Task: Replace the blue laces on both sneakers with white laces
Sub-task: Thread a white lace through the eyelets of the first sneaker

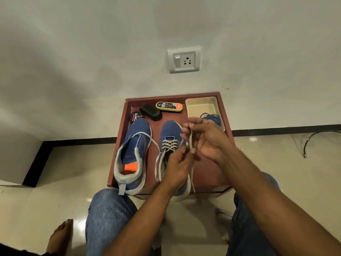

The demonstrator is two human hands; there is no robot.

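Your clear tub [195, 105] holds the blue laces [211, 118] (coiled). Both your left hand [178, 166] and right hand [206, 139] pinch the white lace [190, 140] above the right sneaker [168, 132].

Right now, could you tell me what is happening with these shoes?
A seated person is threading a white lace into the right-hand sneaker on a red tray. The right hand holds the lace up; the left hand pinches it near the eyelets. The other sneaker has a white lace only near its toe. Blue laces lie in a plastic tub.
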